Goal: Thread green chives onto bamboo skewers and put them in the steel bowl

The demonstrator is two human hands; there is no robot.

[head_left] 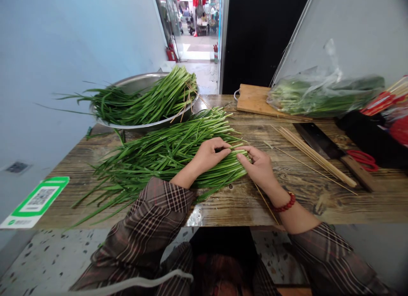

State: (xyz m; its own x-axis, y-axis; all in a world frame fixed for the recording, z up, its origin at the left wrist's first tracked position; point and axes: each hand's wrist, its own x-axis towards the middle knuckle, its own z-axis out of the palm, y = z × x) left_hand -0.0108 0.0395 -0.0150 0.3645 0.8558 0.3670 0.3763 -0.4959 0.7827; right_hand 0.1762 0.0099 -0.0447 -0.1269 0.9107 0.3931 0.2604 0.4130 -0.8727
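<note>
A heap of green garlic chives (159, 153) lies on the wooden table, pale cut ends toward the right. My left hand (212, 155) rests over the heap, thumb and forefinger pinched at the stalk ends. Facing it, my right hand (260, 167) is closed on the pale ends of several chives, its thumb on top. A thin bamboo skewer (266, 203) slants from beneath my right hand to the table's front edge; whether the hand grips it is hidden. Behind the heap, a metal basin (140, 127) holds more chives (159, 98), with skewers through their pale ends.
To the right lie a bundle of bamboo skewers (315, 156), a cleaver (328, 147) and red-handled scissors (363, 159). Farther back are a cutting board (251, 98) and a plastic bag of greens (321, 94). A green QR-code card (40, 198) sits at the left edge.
</note>
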